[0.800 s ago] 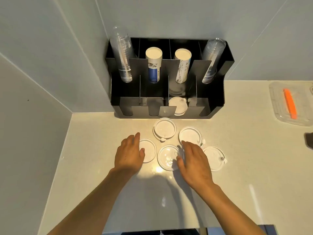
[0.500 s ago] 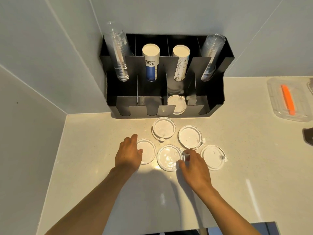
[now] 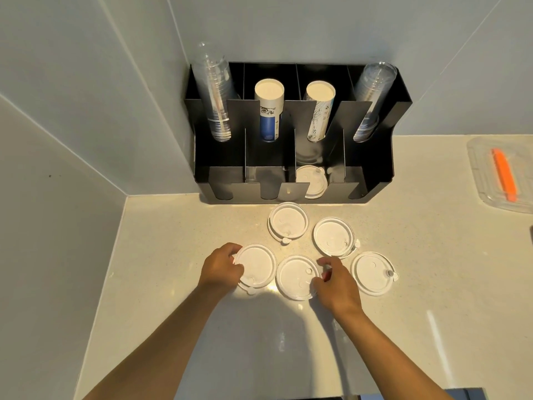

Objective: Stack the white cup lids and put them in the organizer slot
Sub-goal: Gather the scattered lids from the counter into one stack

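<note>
Five white cup lids lying flat on the pale surface (image 3: pixel 173 327), just in front of the black organizer (image 3: pixel 383 168): far-left lid (image 3: pixel 256 265), middle lid (image 3: pixel 297 277), far-right lid (image 3: pixel 372 272), back-left lid (image 3: pixel 288 220), back-right lid (image 3: pixel 333 236). All close together, none stacked. One more lid (image 3: pixel 313 180) already inside the third front slot from the left, leaning against the slot's front wall. Left hand (image 3: pixel 220 268) curled around the left edge of the far-left lid, fingers and thumb pinching its rim. Right hand (image 3: pixel 336 281) pinching the right edge of the middle lid, between that lid and the far-right one. Upright in the rear compartments: clear cup stacks (image 3: pixel 215 96) at both ends, two paper cup stacks (image 3: pixel 269 111) between. Off to the right, a clear tray (image 3: pixel 478 174) holding an orange tool (image 3: pixel 503 174).
</note>
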